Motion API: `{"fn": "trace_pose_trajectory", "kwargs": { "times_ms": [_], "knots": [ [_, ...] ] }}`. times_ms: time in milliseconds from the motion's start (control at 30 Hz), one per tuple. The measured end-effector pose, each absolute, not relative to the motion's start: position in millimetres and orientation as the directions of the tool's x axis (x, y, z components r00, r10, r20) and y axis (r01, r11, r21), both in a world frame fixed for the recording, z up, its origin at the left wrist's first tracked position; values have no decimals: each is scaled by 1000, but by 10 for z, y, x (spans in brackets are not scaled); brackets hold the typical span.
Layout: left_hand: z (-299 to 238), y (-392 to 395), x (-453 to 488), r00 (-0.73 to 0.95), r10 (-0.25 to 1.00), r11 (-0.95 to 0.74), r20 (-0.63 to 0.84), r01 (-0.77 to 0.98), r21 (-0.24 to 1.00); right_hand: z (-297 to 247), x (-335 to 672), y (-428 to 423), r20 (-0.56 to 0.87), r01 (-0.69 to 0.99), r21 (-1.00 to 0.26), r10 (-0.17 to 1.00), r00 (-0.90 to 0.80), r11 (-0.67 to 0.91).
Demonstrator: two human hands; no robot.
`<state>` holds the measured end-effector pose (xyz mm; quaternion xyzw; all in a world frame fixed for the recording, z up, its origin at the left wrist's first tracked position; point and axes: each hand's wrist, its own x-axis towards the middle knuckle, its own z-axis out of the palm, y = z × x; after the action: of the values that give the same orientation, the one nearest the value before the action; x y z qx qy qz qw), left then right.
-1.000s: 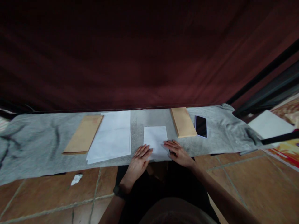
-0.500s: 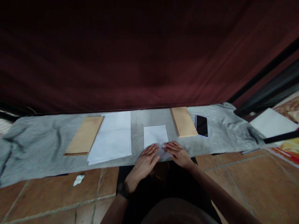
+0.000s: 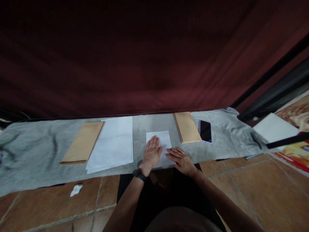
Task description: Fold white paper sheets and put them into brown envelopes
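A white sheet of paper (image 3: 164, 137), smaller than the ones in the pile on the left, lies flat in front of me near the edge of the grey cloth. My left hand (image 3: 152, 154) rests palm down on its left part, fingers stretched out. On the sheet's lower right edge lies my right hand (image 3: 181, 159), also flat with its fingers out. Both hands cover parts of the sheet. Left of it is a pile of larger white paper (image 3: 112, 141). To the right sits a stack of brown envelopes (image 3: 187, 127).
Another stack of brown envelopes (image 3: 83, 141) lies at the left, touching the paper pile. A phone (image 3: 205, 131) with a dark screen is beside the right stack. Grey cloth (image 3: 231, 135) covers the narrow surface. A dark red curtain (image 3: 145, 64) hangs behind. Crumpled white tissue (image 3: 76, 190) is on the tiled floor.
My left hand has slid forward along the sheet, away from me, its fingers now pointing up the page. The right hand stays at about the same spot. The view has shifted slightly.
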<state>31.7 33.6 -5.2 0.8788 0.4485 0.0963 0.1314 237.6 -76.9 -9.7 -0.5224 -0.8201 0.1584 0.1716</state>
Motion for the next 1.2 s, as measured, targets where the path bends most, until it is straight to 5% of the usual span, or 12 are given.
{"fn": "trace_pose_trajectory", "kwargs": {
  "times_ms": [200,467,767,1200],
  "knots": [
    [-73,414,-128,515,843,-523,153,720,457,-80,2374,-770,142,789,-482,923,-359,381],
    [184,-45,-716,637,767,-440,73,440,783,-104,2358,-752,216,739,-583,941,-259,337],
    [134,-63,-522,472,875,-375,105,526,763,-69,2303,-694,236,722,-636,959,-156,274],
    [135,306,-155,155,986,-159,67,720,675,86,2102,-224,-4,854,-476,972,236,-209]
  ]
}}
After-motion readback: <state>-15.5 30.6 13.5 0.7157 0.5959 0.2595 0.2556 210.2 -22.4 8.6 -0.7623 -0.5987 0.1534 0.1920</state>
